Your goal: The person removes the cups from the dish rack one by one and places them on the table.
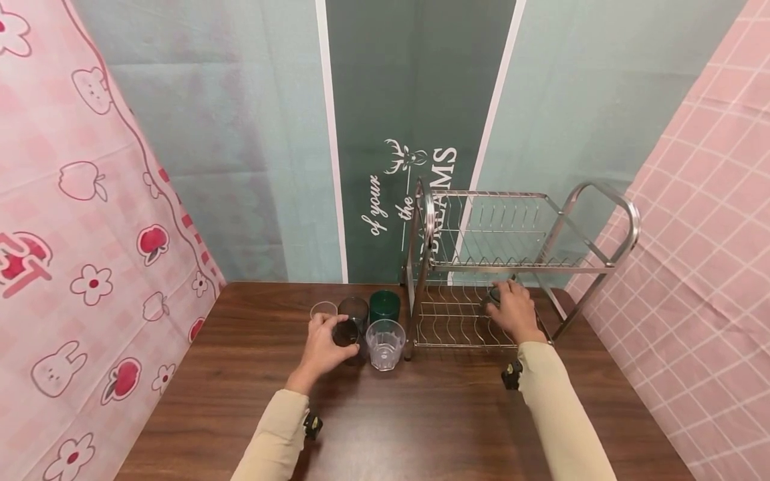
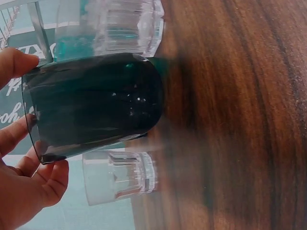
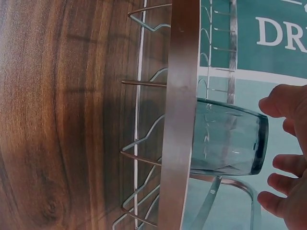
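My left hand point(image 1: 325, 344) pinches a dark grey drinking glass point(image 2: 96, 105) by its rim, thumb on one side and fingers on the other. The glass is mouth up, close to the tabletop; I cannot tell whether its base touches. Around it are a clear ribbed glass point(image 1: 385, 346), a green glass point(image 1: 385, 305), another dark glass point(image 1: 353, 308) and a small clear glass point(image 2: 119, 176). Over the lower tier of the metal dish rack point(image 1: 520, 269), my right hand point(image 1: 514, 310) has its fingers spread around the base of a bluish-grey glass point(image 3: 228, 139), standing mouth down. A gap shows between fingers and glass.
The two-tier rack stands on the right of the brown wooden table point(image 1: 421, 421), with a flat metal bar point(image 3: 180, 115) along its lower front. A green curtain point(image 1: 415, 80) hangs behind; pink cloths point(image 1: 710, 234) flank both sides.
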Demonstrator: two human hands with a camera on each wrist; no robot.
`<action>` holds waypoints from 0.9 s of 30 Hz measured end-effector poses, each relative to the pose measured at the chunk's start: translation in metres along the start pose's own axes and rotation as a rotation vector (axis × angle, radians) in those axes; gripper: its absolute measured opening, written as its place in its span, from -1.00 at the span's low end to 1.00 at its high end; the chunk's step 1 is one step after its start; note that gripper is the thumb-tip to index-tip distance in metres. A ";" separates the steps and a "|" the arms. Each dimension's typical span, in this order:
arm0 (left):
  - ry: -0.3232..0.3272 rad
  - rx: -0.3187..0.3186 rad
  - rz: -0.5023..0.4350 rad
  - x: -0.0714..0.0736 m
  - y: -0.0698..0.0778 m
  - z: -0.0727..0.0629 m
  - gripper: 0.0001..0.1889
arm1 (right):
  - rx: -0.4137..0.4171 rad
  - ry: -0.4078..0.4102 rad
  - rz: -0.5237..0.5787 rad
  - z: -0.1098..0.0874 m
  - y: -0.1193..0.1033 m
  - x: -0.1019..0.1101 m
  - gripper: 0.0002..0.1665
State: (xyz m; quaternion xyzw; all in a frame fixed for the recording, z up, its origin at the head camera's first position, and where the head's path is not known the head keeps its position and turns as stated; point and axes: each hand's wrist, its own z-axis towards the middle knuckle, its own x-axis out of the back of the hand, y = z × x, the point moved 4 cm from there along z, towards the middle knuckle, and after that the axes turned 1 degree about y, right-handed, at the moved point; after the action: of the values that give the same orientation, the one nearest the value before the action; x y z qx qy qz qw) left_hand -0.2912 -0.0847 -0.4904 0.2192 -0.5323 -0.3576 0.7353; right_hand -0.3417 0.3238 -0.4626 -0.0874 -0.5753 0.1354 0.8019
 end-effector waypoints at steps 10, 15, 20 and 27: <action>0.010 -0.014 0.037 -0.005 -0.001 0.004 -0.36 | -0.017 -0.040 0.006 0.004 0.006 -0.005 -0.32; -0.003 -0.035 0.068 -0.006 0.001 0.006 -0.36 | -0.042 -0.054 0.036 0.005 0.010 -0.008 -0.29; -0.037 -0.034 0.086 -0.007 0.004 0.010 -0.36 | -0.054 -0.056 0.041 0.006 0.013 -0.007 -0.28; -0.066 -0.037 0.132 -0.009 0.008 0.013 -0.36 | -0.069 -0.092 0.065 0.008 0.013 -0.006 -0.27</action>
State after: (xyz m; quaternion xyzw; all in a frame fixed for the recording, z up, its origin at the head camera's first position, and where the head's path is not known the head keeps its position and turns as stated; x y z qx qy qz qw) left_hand -0.3026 -0.0719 -0.4856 0.1583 -0.5630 -0.3251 0.7432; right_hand -0.3520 0.3338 -0.4689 -0.1274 -0.6127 0.1451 0.7664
